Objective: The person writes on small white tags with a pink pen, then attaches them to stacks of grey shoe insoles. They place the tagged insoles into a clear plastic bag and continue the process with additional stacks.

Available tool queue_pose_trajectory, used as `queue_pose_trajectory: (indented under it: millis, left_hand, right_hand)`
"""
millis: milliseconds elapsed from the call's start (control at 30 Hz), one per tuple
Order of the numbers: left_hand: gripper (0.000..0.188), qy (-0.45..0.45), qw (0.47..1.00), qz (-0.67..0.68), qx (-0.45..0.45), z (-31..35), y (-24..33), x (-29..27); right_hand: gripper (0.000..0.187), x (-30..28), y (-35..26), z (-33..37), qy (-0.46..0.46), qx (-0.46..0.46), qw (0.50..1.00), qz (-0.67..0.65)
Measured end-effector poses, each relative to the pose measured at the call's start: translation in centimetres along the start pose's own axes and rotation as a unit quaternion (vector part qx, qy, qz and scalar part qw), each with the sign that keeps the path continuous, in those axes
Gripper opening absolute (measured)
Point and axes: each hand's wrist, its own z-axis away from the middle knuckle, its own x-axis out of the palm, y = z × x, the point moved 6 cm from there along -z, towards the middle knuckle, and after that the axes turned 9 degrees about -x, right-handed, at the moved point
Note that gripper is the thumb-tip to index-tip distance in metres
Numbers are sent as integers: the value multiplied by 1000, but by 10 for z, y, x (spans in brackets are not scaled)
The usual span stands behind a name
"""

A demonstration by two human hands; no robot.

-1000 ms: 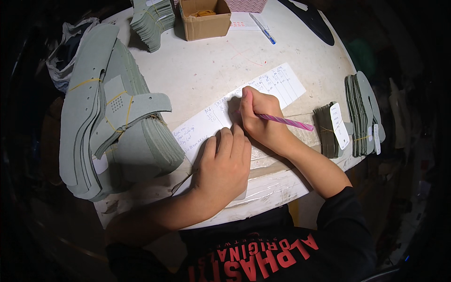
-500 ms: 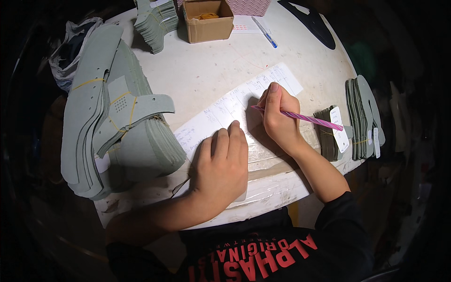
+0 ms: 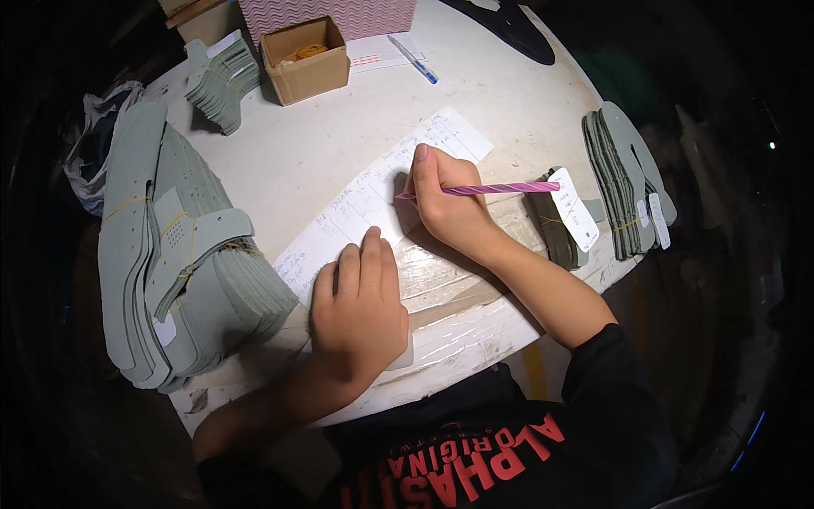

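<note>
A long strip of white paper [image 3: 346, 214] with handwriting and ruled lines lies slantwise on the table. My left hand [image 3: 360, 310] rests palm down on its near edge, with the fingers stretched out and holding nothing. In a writing grip, my right hand [image 3: 449, 204] is closed around a pink and purple striped pen [image 3: 509, 187]. The pen's tip is at the paper, near its middle. Its other end points right, in front of a white tag [image 3: 577, 212] on a small bundle of dark grey-green pieces [image 3: 551, 229].
Large banded stacks of grey-green cut pieces [image 3: 127, 237] stand at left; another stack [image 3: 615, 195] is at right. Toward the back are a smaller bundle [image 3: 222, 85], a cardboard box [image 3: 314, 78] holding yellow bands, a blue-tipped pen [image 3: 413, 59] and a flat black piece [image 3: 509, 30].
The whole view has shifted and turned slightly, so the things on the table appear further left. The striped pen's back end has tilted a little away from me. My left hand stays on the paper.
</note>
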Motion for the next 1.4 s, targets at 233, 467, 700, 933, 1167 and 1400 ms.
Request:
queue_pose_trajectory:
  millis: [233,467,700,933,1167,1400]
  left_hand:
    - [66,-24,999,24,5,-2,2,-4]
    - [64,-16,1000,-11,14,-1,2,-5]
    - [65,-12,1000,-9,15,0,2,-3]
    - [68,-6,1000,-9,16,2,1,-2]
    - [63,35,999,-41,11,6,0,-1]
    - [61,65,997,-42,11,7,-2,-1]
  right_hand:
    - [39,0,1,0,-19,-4,999,-41]
    - [47,-20,8,-7,32,31,998,-38]
    - [57,-100,42,-12,65,84,993,-57]
    - [54,-179,89,-13,97,64,993,33]
    - [57,-176,97,-21,113,18,993,43]
    - [55,-88,56,-29,-26,-14,997,-65]
